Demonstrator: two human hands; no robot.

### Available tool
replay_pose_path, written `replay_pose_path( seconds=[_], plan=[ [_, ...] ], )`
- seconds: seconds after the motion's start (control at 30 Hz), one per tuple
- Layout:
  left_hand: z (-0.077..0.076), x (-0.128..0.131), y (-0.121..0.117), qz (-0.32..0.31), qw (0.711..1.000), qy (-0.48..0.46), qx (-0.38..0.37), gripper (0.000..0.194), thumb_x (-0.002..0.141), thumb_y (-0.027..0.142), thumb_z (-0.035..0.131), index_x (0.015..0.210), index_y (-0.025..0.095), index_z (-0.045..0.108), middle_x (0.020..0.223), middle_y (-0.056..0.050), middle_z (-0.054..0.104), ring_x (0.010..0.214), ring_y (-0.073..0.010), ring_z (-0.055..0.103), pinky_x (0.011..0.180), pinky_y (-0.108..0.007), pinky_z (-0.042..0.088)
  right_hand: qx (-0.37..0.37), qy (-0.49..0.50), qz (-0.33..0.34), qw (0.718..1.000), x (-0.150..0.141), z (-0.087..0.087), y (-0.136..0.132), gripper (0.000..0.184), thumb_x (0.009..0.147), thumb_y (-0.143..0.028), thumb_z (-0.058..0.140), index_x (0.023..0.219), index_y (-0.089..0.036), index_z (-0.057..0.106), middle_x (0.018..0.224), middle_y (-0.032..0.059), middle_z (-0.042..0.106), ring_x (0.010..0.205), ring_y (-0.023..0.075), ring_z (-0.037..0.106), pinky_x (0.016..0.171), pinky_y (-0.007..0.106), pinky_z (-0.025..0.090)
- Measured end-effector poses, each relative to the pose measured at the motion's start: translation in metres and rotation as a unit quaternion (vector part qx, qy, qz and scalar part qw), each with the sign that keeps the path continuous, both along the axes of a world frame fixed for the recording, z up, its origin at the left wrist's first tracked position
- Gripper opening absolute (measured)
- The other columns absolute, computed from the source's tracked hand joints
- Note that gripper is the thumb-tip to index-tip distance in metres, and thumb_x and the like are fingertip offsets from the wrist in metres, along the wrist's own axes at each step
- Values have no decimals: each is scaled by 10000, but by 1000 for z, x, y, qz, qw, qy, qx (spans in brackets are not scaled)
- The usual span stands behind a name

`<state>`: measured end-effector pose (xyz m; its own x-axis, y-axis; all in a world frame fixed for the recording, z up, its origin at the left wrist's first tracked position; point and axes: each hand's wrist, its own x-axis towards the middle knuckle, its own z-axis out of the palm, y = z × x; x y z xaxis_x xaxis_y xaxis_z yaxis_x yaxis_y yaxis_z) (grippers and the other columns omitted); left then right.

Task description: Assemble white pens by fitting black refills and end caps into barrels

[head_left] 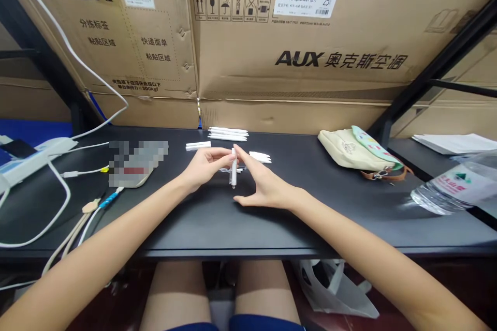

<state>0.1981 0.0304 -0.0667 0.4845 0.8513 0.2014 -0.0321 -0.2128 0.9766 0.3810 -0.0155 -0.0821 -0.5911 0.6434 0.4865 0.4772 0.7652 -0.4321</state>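
A white pen part (233, 170) stands upright over the middle of the black table (217, 217), pinched at its top between both hands. My left hand (204, 166) grips it from the left with closed fingers. My right hand (262, 183) touches it from the right with index finger and thumb. A small clear piece (227, 169) lies just behind the pen. More white pen barrels (228, 134) lie in a row further back, short white pieces (198, 145) to their left and white caps (261, 156) to the right.
Large cardboard boxes (295, 36) wall off the back. A power strip (34, 158) and cables (58, 207) lie at the left, a cloth pouch (355, 150) and a lying water bottle (454, 189) at the right. A plastic bag (334, 289) hangs below the table.
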Motion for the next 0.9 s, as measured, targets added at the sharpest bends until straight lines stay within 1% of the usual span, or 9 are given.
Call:
replay_pose_path(
  seconds=[0.13, 0.23, 0.37, 0.5, 0.57, 0.7, 0.9],
  plan=[
    [1, 0, 0, -9, 1000, 4, 5, 365, 713, 411, 691, 954, 137, 707, 932, -92, 719, 882, -220, 663, 840, -350, 511, 11, 15, 2, 1000, -1, 1, -1, 983, 733, -248, 633, 1465, -180, -19, 1405, 174, 360, 1217, 267, 455, 1024, 460, 391],
    [1, 0, -1, -10, 1000, 3, 6, 368, 718, 413, 687, 960, 136, 705, 935, -93, 719, 900, -226, 661, 842, -347, 509, 24, 19, 4, 1000, -3, -1, 0, 988, 727, -264, 646, 1465, -181, -6, 1384, 175, 384, 1195, 270, 472, 1005, 458, 409],
    [0, 0, -1, -13, 1000, 0, -2, 377, 708, 412, 696, 957, 129, 705, 937, -100, 719, 907, -233, 661, 841, -349, 511, 29, 29, -8, 999, -2, -3, 2, 883, 780, -237, 580, 1464, -204, 22, 1338, 157, 439, 1156, 251, 508, 986, 455, 425],
    [1, 0, -1, -5, 1000, 2, -2, 372, 702, 408, 702, 952, 132, 707, 916, -94, 722, 872, -217, 666, 827, -343, 516, 20, -1, 6, 1000, -1, 0, 0, 1028, 717, -296, 665, 1464, -183, -31, 1388, 181, 378, 1204, 287, 463, 998, 478, 408],
    [2, 0, -1, -4, 1000, 4, -2, 366, 703, 408, 701, 944, 134, 709, 906, -90, 724, 857, -212, 667, 822, -341, 516, 21, -6, 4, 1000, -1, 1, -1, 1047, 711, -287, 664, 1462, -177, -57, 1405, 186, 353, 1210, 292, 457, 1001, 482, 404],
    [3, 1, -3, -4, 1000, 1, 1, 357, 707, 404, 699, 943, 138, 711, 913, -92, 723, 852, -207, 667, 820, -336, 514, 34, -6, -5, 999, -2, 0, -1, 1004, 737, -263, 626, 1462, -182, -64, 1391, 180, 375, 1192, 286, 472, 986, 478, 417],
    [3, 1, -3, -5, 1000, 5, -1, 366, 709, 413, 696, 947, 136, 708, 918, -89, 721, 857, -210, 667, 819, -336, 516, 55, -2, -22, 998, -3, -3, 0, 910, 782, -250, 572, 1464, -179, -27, 1317, 173, 457, 1132, 269, 514, 945, 462, 448]
  ],
)
